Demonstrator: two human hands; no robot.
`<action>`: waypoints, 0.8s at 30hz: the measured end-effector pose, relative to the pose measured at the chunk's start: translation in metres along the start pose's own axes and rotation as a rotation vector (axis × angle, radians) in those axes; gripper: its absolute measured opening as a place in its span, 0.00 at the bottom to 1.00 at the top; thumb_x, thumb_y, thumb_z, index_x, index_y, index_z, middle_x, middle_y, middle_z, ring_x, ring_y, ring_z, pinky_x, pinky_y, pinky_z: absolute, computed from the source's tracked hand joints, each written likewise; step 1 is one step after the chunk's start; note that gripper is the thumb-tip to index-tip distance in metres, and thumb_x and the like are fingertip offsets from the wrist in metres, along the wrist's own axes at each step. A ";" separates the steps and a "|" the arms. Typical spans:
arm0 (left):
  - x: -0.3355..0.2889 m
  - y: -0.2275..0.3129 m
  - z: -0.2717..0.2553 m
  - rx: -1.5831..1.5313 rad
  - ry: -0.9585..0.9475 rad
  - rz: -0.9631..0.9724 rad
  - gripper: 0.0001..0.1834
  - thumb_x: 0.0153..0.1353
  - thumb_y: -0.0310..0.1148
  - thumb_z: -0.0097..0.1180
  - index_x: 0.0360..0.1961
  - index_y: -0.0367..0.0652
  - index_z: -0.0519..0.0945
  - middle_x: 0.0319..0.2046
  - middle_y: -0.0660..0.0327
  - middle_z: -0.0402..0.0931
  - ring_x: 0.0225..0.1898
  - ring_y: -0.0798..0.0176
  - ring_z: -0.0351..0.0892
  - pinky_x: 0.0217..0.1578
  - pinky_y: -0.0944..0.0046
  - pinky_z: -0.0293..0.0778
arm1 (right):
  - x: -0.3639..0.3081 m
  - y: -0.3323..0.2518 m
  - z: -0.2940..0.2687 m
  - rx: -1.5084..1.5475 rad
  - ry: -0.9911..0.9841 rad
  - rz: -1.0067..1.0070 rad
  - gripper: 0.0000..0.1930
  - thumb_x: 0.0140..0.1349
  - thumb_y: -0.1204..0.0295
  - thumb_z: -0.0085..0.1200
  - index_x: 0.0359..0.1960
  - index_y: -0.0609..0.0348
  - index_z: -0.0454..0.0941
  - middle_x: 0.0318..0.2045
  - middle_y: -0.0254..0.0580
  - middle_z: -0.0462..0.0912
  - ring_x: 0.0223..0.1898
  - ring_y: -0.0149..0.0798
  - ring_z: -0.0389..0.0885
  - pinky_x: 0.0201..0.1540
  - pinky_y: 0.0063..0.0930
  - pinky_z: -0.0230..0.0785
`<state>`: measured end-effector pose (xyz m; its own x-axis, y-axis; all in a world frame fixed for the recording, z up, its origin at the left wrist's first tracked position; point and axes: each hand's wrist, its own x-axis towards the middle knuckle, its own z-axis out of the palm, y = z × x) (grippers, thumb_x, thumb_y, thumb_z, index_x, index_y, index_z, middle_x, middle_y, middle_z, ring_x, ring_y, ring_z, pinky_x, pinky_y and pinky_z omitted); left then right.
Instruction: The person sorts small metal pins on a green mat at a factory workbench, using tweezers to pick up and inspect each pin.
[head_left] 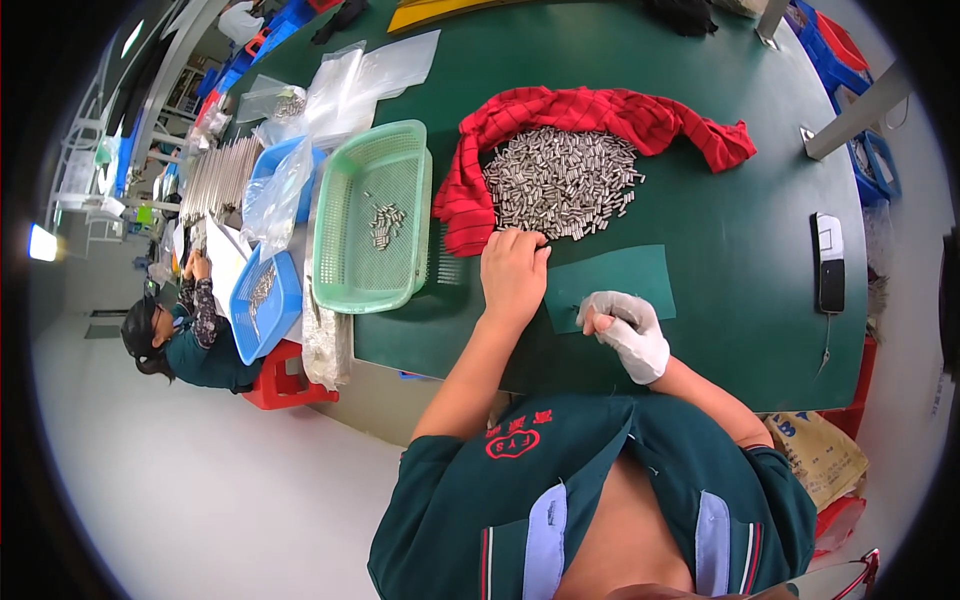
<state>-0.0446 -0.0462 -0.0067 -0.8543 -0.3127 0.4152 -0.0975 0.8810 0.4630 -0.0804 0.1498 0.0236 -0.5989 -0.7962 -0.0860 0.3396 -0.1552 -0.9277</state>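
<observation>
A heap of small silvery metal pins (pixel 560 185) lies on the green table, with a red checked cloth (pixel 465 190) curled round its left and far sides. My bare left hand (pixel 514 275) is at the heap's near edge, its fingers bent together; their tips are partly hidden, and what they hold cannot be made out. My right hand (pixel 632 335) wears a white glove with bare fingertips showing. It is closed over the near part of a thin green sheet (pixel 625 270), and whatever is in its fingers is too small to name.
Left of the cloth stands a pale green plastic basket (pixel 418 240) with some pins inside. Beyond it are blue trays (pixel 285 320), clear plastic bags (pixel 345 90) and a seated person (pixel 205 345). A phone (pixel 830 265) with a cord lies right, near a metal post (pixel 855 118).
</observation>
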 end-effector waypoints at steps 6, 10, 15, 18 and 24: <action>0.002 0.001 0.005 0.029 -0.052 -0.001 0.06 0.49 0.26 0.61 0.29 0.43 0.76 0.28 0.60 0.72 0.33 0.54 0.70 0.37 0.58 0.67 | 0.000 -0.008 -0.002 0.014 -0.019 0.029 0.12 0.62 0.66 0.50 0.27 0.63 0.73 0.26 0.33 0.75 0.27 0.24 0.67 0.32 0.19 0.61; 0.002 0.006 -0.003 -0.498 -0.101 -0.262 0.04 0.54 0.23 0.59 0.30 0.40 0.76 0.29 0.62 0.72 0.30 0.64 0.69 0.34 0.67 0.66 | 0.003 -0.007 -0.008 -0.022 -0.033 0.026 0.11 0.62 0.67 0.49 0.29 0.64 0.73 0.27 0.34 0.75 0.29 0.25 0.69 0.34 0.20 0.63; -0.005 0.005 -0.008 -0.935 -0.128 -0.348 0.03 0.57 0.22 0.57 0.32 0.37 0.76 0.33 0.67 0.69 0.31 0.74 0.64 0.33 0.75 0.61 | 0.002 -0.010 -0.007 0.018 -0.041 0.039 0.10 0.61 0.68 0.49 0.30 0.64 0.74 0.27 0.34 0.76 0.30 0.25 0.69 0.35 0.21 0.64; -0.005 0.011 -0.013 -0.996 -0.148 -0.306 0.03 0.57 0.22 0.57 0.32 0.37 0.76 0.34 0.65 0.70 0.31 0.73 0.64 0.34 0.74 0.62 | 0.002 -0.011 -0.007 0.016 -0.029 0.060 0.10 0.61 0.68 0.49 0.30 0.64 0.74 0.27 0.34 0.75 0.30 0.25 0.69 0.35 0.21 0.64; -0.012 0.017 -0.021 -1.068 -0.193 -0.282 0.03 0.57 0.20 0.56 0.33 0.37 0.76 0.36 0.64 0.71 0.32 0.73 0.65 0.34 0.74 0.63 | 0.001 -0.008 -0.004 0.011 -0.022 0.031 0.10 0.61 0.68 0.49 0.29 0.64 0.73 0.26 0.33 0.75 0.30 0.25 0.69 0.36 0.21 0.64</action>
<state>-0.0251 -0.0347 0.0127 -0.9447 -0.3110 0.1044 0.1092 0.0017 0.9940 -0.0868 0.1528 0.0291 -0.5718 -0.8135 -0.1060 0.3657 -0.1371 -0.9206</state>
